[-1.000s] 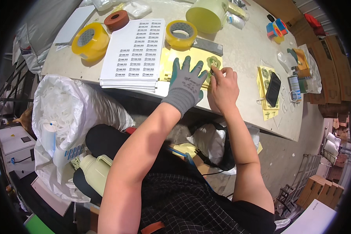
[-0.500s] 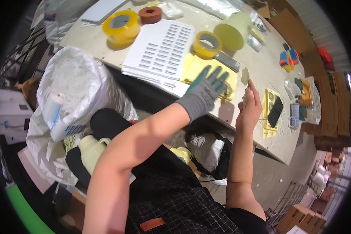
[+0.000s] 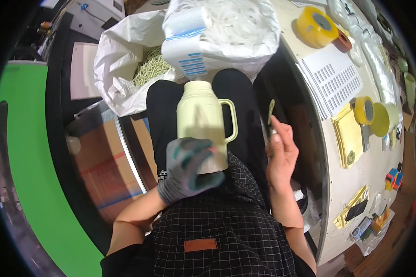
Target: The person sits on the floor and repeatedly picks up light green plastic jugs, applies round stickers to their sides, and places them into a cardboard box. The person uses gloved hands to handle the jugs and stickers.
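A pale yellow-green vacuum jug (image 3: 201, 113) with a loop handle lies on my lap between my thighs, its neck pointing away from me. My left hand (image 3: 185, 161), in a grey and green work glove, is at the jug's base. Its fingers are curved but apart and a little blurred; firm contact does not show. To the right of the jug my bare right hand (image 3: 283, 150) pinches a small greenish label (image 3: 271, 111) between thumb and finger, seen nearly edge-on. Yellow label sheets (image 3: 345, 138) lie on the table to the right.
White sacks hold clear plastic rings (image 3: 235, 23) and green shreds (image 3: 152, 67). Along the right, the table (image 3: 333, 184) carries printed sheets (image 3: 330, 76), tape rolls (image 3: 316, 27), a pale green cup (image 3: 384, 119) and a phone (image 3: 357, 210). Cardboard (image 3: 101, 171) stands low at left.
My view has swung left from the table to my lap. My left hand has left the yellow sheets for the jug's base. My right hand, still pinching the label, has come off the table.
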Demonstrator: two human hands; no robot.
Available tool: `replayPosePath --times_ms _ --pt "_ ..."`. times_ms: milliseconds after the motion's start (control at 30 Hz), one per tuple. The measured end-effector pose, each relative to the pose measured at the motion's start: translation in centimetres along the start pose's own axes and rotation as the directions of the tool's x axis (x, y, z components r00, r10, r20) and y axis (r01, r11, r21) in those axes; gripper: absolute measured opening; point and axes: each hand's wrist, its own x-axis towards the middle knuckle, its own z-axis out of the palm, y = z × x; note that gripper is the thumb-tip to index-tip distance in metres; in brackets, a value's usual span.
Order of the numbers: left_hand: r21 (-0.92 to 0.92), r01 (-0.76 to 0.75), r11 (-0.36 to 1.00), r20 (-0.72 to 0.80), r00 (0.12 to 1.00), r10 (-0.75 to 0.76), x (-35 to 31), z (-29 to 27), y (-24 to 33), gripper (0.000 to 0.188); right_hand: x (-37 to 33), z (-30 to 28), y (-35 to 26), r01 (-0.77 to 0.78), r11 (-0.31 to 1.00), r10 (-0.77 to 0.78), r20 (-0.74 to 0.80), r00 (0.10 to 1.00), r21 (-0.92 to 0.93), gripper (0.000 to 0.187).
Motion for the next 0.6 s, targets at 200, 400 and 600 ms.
replayPosePath --times_ms 200,400,600 --pt "-0.79 0.532 0.305 0.18 0.677 -0.714 -2.1 -0.5 -3.2 0.023 -1.8 7.9 -0.9 0.598 0.627 -0.424 0.425 0.799 -0.499 0.057" --pt "-0.788 0.584 0.194 0.251 0.593 -0.765 -2.3 -1.6 -5.9 0.02 -2.4 10.6 -0.4 0.797 0.309 -0.501 0.623 0.601 -0.519 0.061" --pt "-0.847 0.487 0.212 0.109 0.55 -0.828 -4.1 -1.6 -6.7 0.021 -2.6 8.4 -0.6 0.607 0.486 -0.307 0.528 0.792 -0.628 0.053"
